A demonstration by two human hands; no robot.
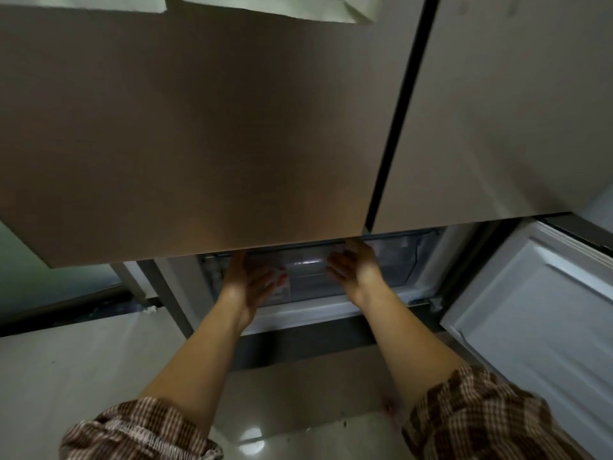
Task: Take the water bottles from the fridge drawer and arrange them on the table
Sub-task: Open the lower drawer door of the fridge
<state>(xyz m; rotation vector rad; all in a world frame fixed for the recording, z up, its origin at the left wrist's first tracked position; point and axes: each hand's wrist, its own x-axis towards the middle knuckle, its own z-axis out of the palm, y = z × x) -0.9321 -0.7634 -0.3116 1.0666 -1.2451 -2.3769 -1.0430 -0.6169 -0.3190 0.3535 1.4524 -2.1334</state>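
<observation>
Two open hands, the left hand (252, 280) and the right hand (355, 270), reach palms-inward into the clear plastic fridge drawer (398, 257), where what looks like a blurred red-and-white-labelled water bottle (282, 285) lies in the drawer's left part, probably heavy and cold-slick, best gripped mid-body.

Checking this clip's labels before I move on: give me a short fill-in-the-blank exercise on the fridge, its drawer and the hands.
1. The left hand and right hand reach toward the clear drawer in the fridge's ___ compartment.
2. The lower door on the person's right stands ___.
3. The two upper doors above the hands are ___.
Missing words: lower; open; closed.
</observation>
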